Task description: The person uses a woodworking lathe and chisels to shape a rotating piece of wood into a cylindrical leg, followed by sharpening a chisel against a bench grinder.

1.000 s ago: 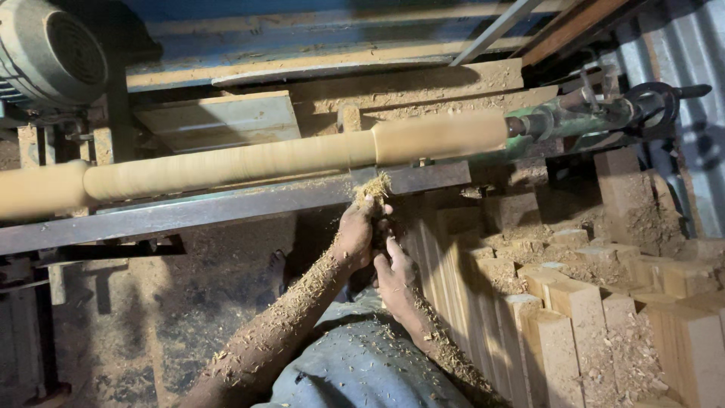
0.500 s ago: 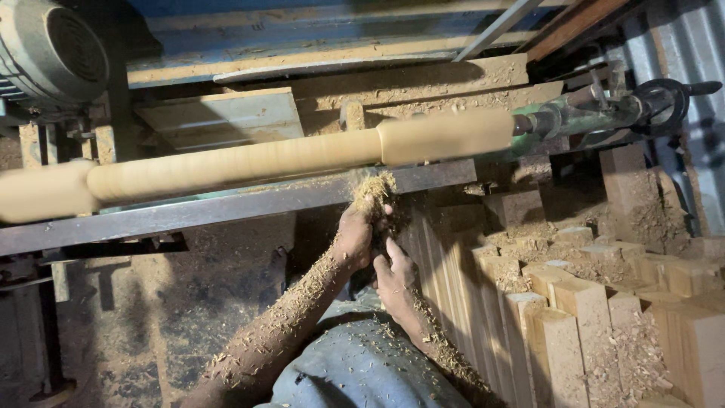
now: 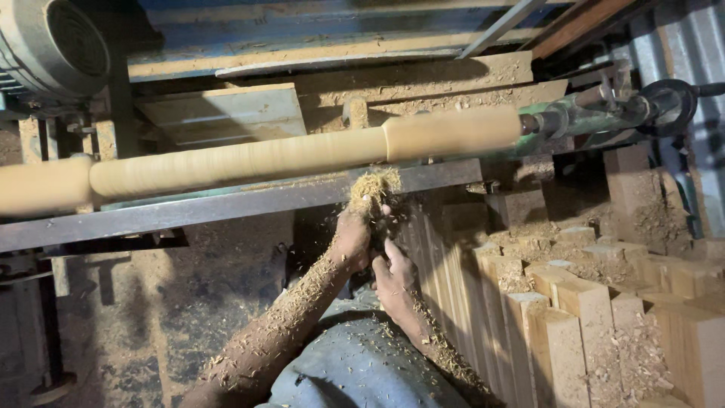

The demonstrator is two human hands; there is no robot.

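Both of my hands sit together at the middle of the view, just under the metal rail (image 3: 226, 208) of the lathe. My left hand (image 3: 353, 238) is uppermost, closed around a tool I cannot make out, with a tuft of wood shavings (image 3: 372, 189) piled on top of it at twelve o'clock. My right hand (image 3: 393, 276) lies just below at five o'clock from the left, touching it, fingers curled toward the same grip; what it holds is hidden. Sawdust coats both forearms.

At twelve o'clock from my hands the long pale wooden spindle (image 3: 302, 155) runs across the lathe from nine o'clock to two o'clock, thinner along its left stretch and stepping up to a thicker section right above the shavings. Its right end meets the green tailstock (image 3: 574, 121) at two o'clock, with a dark handwheel (image 3: 668, 106) beyond it. An electric motor (image 3: 49, 45) sits at ten o'clock. Stacked wooden blocks (image 3: 589, 302), dusted with chips, fill the area from three to five o'clock.
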